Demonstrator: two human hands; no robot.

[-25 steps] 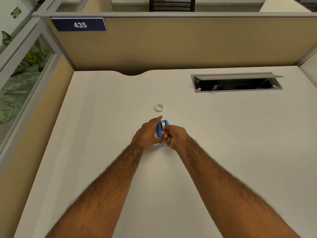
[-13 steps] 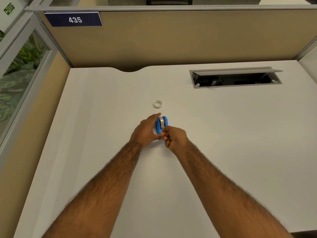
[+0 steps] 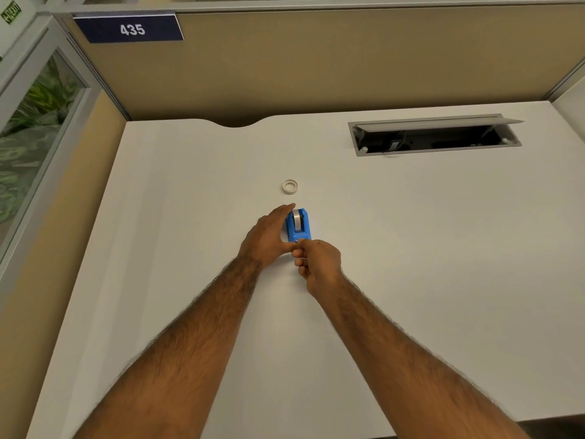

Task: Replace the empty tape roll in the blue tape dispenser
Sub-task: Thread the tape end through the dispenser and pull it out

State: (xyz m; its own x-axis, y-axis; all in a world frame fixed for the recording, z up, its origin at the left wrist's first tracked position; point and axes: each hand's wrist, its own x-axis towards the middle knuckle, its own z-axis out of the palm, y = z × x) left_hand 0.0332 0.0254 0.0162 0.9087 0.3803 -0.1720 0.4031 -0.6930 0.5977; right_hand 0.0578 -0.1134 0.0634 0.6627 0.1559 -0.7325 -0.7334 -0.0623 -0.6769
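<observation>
Blue tape dispenser point(image 3: 299, 232) in the middle of the bench point(image 3: 411, 248), with a hand on each side

It stands with its long side running away from the person, with one end by the hands and the other toward the back wall point(image 3: 316, 68). A grey tape roll point(image 3: 296, 217) sits inside it. A small white empty ring point(image 3: 290, 187) lies flat on the bench just past the far end and does not touch it. Off to the right is a cable hole point(image 3: 443, 148) with its lid up, and a sign point(image 3: 129, 28) on the wall says 435. The left hand point(image 3: 269, 236) lies along the dispenser's left side, with its fingers straight and touching it. The right hand point(image 3: 318, 263) has curled fingers and pinches at the dispenser's near end; what sits in the pinch is too small to tell
</observation>
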